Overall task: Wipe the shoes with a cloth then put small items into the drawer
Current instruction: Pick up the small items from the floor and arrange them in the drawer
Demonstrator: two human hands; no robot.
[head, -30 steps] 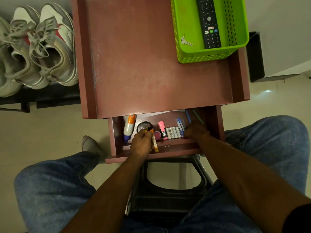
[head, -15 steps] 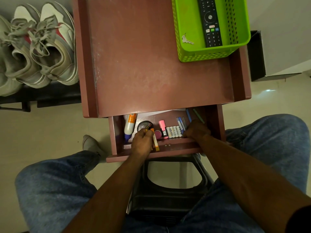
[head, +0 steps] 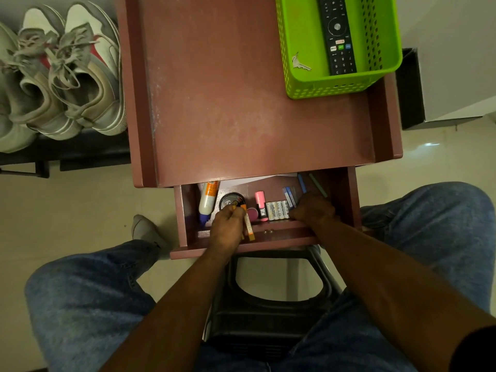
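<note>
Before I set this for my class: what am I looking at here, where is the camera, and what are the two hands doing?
There is no machine here: the one picture comes from a camera worn on a seated person's head, looking down past their knees. The left hand grips an orange marker over the open drawer of a reddish table. The right hand is curled beside a row of batteries; what it holds, if anything, is hidden. The drawer also holds a glue bottle, a round tin and a pink highlighter. On the table stands a green basket with a remote control and a key. Grey shoes sit to the left.
</note>
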